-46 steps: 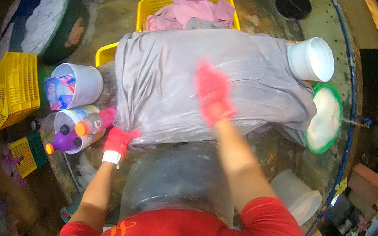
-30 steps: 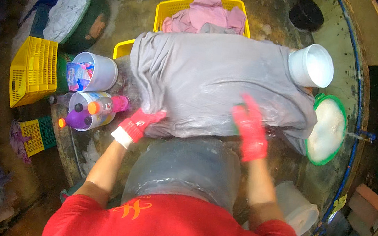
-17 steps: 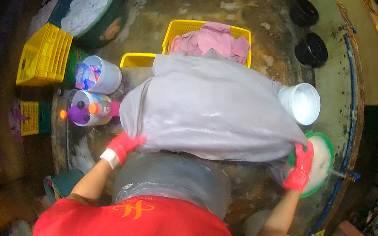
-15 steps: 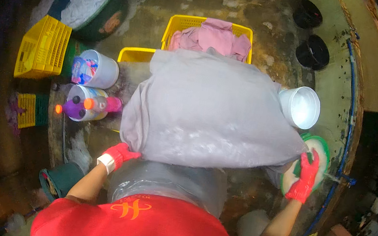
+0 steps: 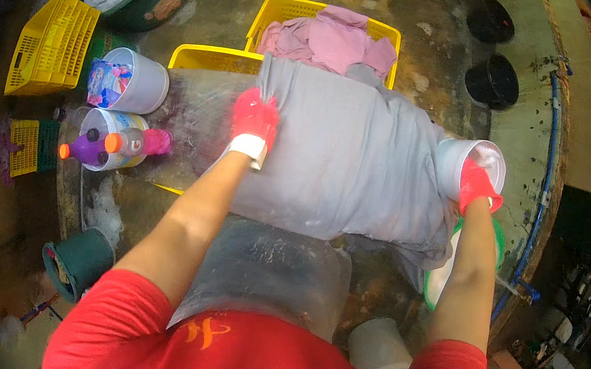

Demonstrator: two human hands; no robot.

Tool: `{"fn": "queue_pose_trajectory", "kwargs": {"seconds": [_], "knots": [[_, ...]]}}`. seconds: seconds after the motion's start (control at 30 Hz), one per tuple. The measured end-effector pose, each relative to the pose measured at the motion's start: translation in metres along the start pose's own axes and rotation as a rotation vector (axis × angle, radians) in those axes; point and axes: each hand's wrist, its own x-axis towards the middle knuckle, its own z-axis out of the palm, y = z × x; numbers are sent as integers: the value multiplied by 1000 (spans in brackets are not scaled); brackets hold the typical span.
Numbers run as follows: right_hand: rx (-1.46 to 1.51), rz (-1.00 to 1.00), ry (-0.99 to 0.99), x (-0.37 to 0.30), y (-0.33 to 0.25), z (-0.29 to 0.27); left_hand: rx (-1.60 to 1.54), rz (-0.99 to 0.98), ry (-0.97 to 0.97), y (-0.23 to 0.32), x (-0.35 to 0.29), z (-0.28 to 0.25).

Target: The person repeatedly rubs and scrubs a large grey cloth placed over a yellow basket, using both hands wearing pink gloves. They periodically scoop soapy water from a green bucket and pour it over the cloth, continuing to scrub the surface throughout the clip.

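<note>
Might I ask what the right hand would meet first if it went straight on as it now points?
Most likely the inside of the white bucket: the right hand is at its mouth, pointing inward. Depth is hard to judge, so whether the inner wall or the pale contents would come first is unclear.

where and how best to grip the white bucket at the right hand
Grip the white bucket probably by its far rim, from above: that edge is free, while the right hand crosses the near rim and grey cloth lies at its left.
</note>
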Motion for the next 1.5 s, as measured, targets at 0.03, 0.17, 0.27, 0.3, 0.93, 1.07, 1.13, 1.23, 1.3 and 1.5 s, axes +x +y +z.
{"fn": "queue_pose_trajectory", "kwargs": {"seconds": [0.03,0.17,0.27,0.3,0.93,1.07,1.13,1.23,1.3,1.5], "knots": [[-100,143,-42,-3,10,0,-222,-46,-67,25,-23,-6],[914,-133,236,-49,6,3,-134,118,-78,-34,-82,-74],[1549,-487,93,-69,-66,1,5,315,59,-161,-119,-80],[1653,-499,26,-80,-96,21,-80,195,65,-164,-120,-83],[317,-198,618,-99,-190,255,253,217,133,-236,-96,-84],[157,-892,275,-141,-436,350,137,254,68,-220,-101,-104],[137,-1076,150,-138,-513,343,129,379,-81,-220,-119,-125],[60,-1003,327,-55,-449,264,43,477,-297,-216,-188,-189],[54,-925,566,-44,-360,199,213,375,-378,-247,-253,-219],[-882,-388,570,-36,-259,251,-64,159,-360,-186,-200,-202]]}}
